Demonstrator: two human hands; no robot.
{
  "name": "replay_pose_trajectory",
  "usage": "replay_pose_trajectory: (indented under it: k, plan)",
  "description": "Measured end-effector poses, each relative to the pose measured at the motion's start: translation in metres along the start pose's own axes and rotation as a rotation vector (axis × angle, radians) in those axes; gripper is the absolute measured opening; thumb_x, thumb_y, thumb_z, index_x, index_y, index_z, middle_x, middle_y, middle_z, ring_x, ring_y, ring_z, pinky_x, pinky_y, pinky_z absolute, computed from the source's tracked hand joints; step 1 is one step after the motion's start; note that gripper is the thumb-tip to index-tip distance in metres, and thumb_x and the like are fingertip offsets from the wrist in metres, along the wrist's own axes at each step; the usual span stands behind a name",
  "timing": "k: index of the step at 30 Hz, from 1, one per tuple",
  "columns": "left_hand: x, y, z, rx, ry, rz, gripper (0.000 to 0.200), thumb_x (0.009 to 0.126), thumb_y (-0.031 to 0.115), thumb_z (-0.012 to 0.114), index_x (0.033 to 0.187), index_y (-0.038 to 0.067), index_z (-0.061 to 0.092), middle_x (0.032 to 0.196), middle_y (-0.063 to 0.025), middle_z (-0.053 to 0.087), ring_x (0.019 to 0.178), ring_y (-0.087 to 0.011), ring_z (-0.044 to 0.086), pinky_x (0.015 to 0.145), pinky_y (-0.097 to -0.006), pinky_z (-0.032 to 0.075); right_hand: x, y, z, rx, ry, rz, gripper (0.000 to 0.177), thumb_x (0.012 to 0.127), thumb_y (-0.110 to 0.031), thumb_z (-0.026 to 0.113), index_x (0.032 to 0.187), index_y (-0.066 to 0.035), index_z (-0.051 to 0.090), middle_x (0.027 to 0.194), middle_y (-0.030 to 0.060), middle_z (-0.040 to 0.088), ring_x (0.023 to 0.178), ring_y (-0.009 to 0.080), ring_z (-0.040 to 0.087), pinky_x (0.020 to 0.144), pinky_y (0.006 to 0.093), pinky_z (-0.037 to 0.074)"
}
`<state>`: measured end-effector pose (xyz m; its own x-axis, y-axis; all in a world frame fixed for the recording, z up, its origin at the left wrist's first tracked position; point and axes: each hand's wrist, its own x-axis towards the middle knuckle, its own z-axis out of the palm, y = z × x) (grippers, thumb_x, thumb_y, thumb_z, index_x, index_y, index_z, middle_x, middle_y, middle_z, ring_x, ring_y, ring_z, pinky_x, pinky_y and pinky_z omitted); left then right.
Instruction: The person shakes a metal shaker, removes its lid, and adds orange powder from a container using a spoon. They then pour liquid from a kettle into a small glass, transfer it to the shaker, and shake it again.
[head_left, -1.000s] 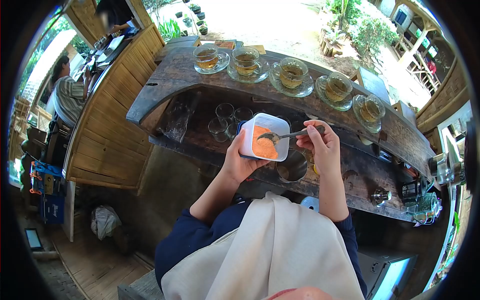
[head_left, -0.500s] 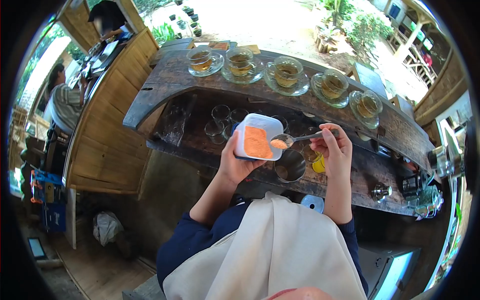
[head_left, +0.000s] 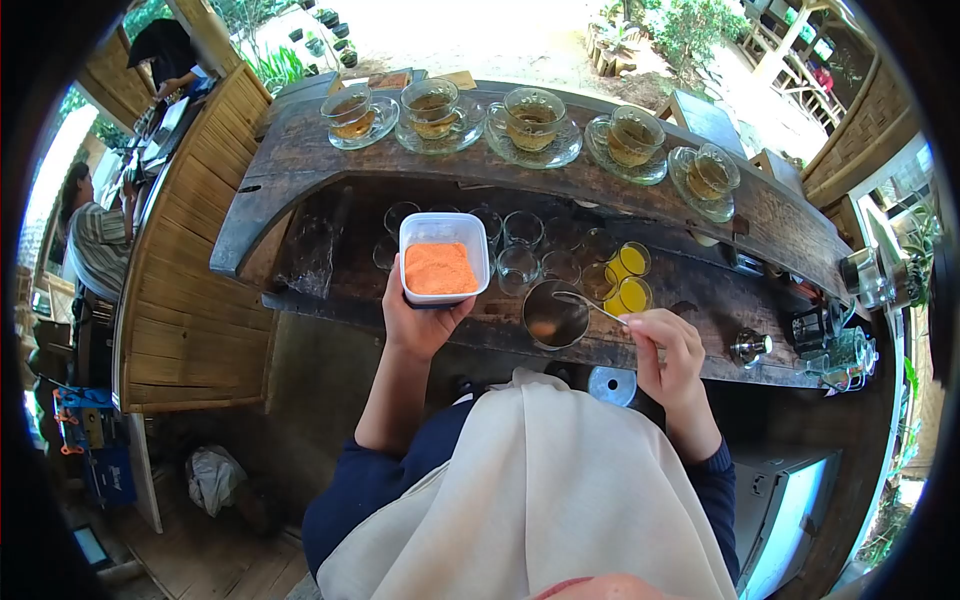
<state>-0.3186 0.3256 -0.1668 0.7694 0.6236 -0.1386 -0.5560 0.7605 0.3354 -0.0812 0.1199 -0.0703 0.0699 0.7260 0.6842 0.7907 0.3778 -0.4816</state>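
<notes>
My left hand (head_left: 420,325) is wrapped round a white plastic tub (head_left: 482,262) tilted toward me, with orange powder (head_left: 441,268) inside. Between the fingers of my right hand (head_left: 668,355) is the handle of a metal spoon (head_left: 592,303). Its bowl end dips over the mouth of a metal cup (head_left: 567,338), where a small orange patch shows at the bottom. Just beyond the spoon stand two glasses of yellow liquid (head_left: 629,294). Several empty drinking glasses (head_left: 523,232) are grouped on the lower shelf behind the tub.
Along the raised wooden counter (head_left: 290,150) stand several glass cups of brown drink (head_left: 533,118) on saucers. Glass jars (head_left: 848,370) and a small metal-topped container (head_left: 750,347) sit at the right. Two people are behind a bamboo-fronted counter (head_left: 195,290) at the left.
The spoon with orange powder has moved from beside the tub down to the metal cup, and the powder is off it. The tub has shifted left. Yellow-filled glasses show more fully.
</notes>
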Motion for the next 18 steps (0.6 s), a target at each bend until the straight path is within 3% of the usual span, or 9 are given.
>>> replay_pose_trajectory:
  k: [1, 6, 9, 13, 18]
  plan:
    - [0.000, 0.000, 0.001, -0.008, 0.001, 0.004, 0.060, 0.094, 0.054, 0.033, 0.133, 0.009, 0.042, 0.128, -0.0146, 0.051, 0.109, -0.0328, 0.057, 0.083, -0.0465, 0.054, 0.001, -0.001, -0.001, -0.045, 0.011, -0.135, 0.017, 0.081, 0.005, 0.060, 0.096, -0.003, 0.058, 0.086, 0.0110, 0.067, 0.070, 0.0244, 0.067, 0.062, 0.0295, 0.053]
    - [0.000, 0.000, 0.007, 0.007, 0.008, 0.016, 0.060, 0.094, 0.054, 0.033, 0.134, 0.010, 0.041, 0.128, -0.0145, 0.051, 0.109, -0.0330, 0.057, 0.083, -0.0469, 0.054, 0.005, -0.006, -0.006, -0.111, -0.040, -0.269, 0.020, 0.077, 0.004, 0.063, 0.095, -0.005, 0.059, 0.085, 0.0089, 0.067, 0.069, 0.0236, 0.066, 0.060, 0.0306, 0.052]
    - [-0.001, 0.000, 0.008, -0.004, 0.014, -0.005, 0.060, 0.094, 0.054, 0.033, 0.134, 0.010, 0.041, 0.128, -0.0145, 0.051, 0.109, -0.0332, 0.057, 0.083, -0.0474, 0.054, 0.012, -0.007, -0.008, -0.166, -0.187, -0.225, 0.021, 0.076, 0.003, 0.064, 0.094, -0.005, 0.059, 0.083, 0.0098, 0.067, 0.068, 0.0234, 0.066, 0.060, 0.0309, 0.052]
    - [-0.003, -0.004, 0.014, -0.032, -0.063, -0.014, 0.060, 0.094, 0.053, 0.033, 0.135, 0.009, 0.040, 0.129, -0.0153, 0.050, 0.110, -0.0341, 0.057, 0.083, -0.0484, 0.054, 0.024, -0.015, -0.009, -0.034, -0.048, -0.103, 0.019, 0.077, 0.006, 0.062, 0.094, -0.002, 0.058, 0.082, 0.0124, 0.067, 0.067, 0.0241, 0.066, 0.061, 0.0302, 0.052]
    - [-0.010, -0.012, 0.028, -0.139, -0.205, -0.063, 0.063, 0.095, 0.054, 0.030, 0.139, 0.008, 0.035, 0.136, -0.0182, 0.045, 0.118, -0.0366, 0.052, 0.087, -0.0524, 0.052, 0.042, -0.022, 0.027, 0.278, 0.179, 0.082, 0.010, 0.088, 0.006, 0.055, 0.098, 0.004, 0.055, 0.088, 0.0153, 0.067, 0.073, 0.0168, 0.066, 0.068, 0.0238, 0.051]
